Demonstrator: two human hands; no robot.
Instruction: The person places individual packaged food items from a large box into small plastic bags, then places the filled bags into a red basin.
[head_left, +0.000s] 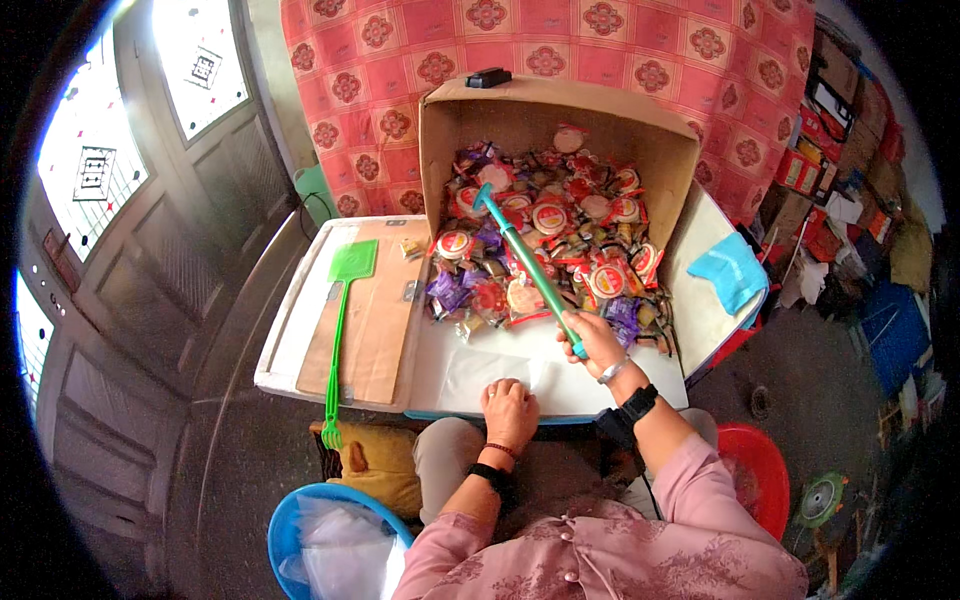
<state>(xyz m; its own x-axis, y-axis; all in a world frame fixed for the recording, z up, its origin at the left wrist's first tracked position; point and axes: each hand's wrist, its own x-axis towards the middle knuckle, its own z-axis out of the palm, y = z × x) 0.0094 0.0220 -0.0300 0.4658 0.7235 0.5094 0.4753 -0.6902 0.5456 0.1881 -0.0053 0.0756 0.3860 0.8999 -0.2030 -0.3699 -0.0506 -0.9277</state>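
My right hand (592, 343) grips the lower end of a green rod-handled tool (531, 268). Its small, flat teal head lies over a heap of wrapped snacks (589, 210). The heap spills from a cardboard box (555, 105) tipped on its side, open towards me. Among the snacks are round biscuits or cakes in clear and red wrappers, and purple packets (450, 291). My left hand (510, 411) rests with curled fingers at the near edge of a clear plastic bag (480, 375) lying flat on the white tabletop (600, 382). Whether those fingers pinch the bag is hidden.
A green fly swatter (343, 322) lies on a cardboard sheet (390, 315) at left. A blue cloth (727, 274) hangs over the right side panel. By my legs stand a blue basin (281, 540) with plastic bags and a red basin (772, 480). Stacked clutter (832, 187) lines the right.
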